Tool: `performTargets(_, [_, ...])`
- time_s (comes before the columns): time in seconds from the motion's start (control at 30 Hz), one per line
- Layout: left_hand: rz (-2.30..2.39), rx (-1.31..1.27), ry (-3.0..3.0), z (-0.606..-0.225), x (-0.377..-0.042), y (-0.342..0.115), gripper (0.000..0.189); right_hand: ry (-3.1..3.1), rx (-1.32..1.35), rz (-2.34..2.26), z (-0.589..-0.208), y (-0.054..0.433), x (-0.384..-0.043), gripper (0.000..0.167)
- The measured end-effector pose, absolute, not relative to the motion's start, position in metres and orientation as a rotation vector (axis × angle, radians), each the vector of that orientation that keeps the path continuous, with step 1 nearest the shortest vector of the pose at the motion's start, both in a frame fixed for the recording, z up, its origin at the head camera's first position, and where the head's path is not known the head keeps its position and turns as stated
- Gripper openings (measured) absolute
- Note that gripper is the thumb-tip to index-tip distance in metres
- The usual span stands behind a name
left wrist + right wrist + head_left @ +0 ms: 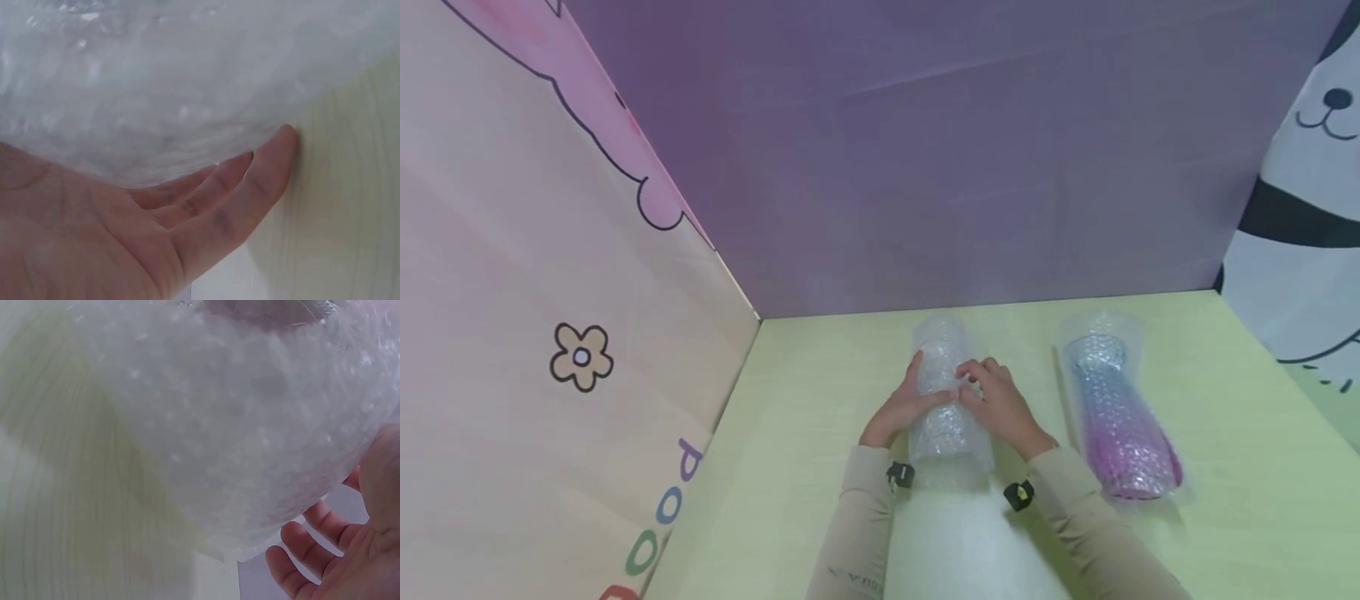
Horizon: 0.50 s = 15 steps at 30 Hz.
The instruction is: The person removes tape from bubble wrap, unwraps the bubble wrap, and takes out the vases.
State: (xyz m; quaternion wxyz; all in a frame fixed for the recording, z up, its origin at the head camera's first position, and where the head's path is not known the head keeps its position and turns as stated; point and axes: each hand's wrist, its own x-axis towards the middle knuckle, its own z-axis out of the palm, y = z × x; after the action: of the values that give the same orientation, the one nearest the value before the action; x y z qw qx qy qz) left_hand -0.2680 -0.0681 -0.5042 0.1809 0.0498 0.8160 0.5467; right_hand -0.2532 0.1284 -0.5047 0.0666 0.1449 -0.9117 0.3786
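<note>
clear bubble-wrapped bundle [946, 432] lies on the pale table [820, 400], left of the blue-to-magenta vase [1123, 429] and apart from it. left hand [904, 408] spread, thumb across the bundle's top, fingers along its side. right hand [1006, 407] curved over the bundle's vase-ward half, thumb near the other thumb; pinching or only touching, i cannot tell. seems to be settling the outer layer: best to press lightly with the left thumb, draw the loose edge snug, crush nothing. contents blurred by the bubbles; seam indistinct.

A purple wall [940, 167] backs the pale green table [805, 400], between a flower-printed panel [497, 275] and an animal-printed panel [1307, 183].
</note>
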Motion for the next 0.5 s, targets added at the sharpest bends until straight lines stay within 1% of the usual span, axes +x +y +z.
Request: performTargets(0.5, [1.571, 0.144, 2.300, -0.5062, -0.2692, -0.0671, 0.112, -2.735, 0.396, 1.145, -0.5047, 0.1263, -0.2527, 0.018])
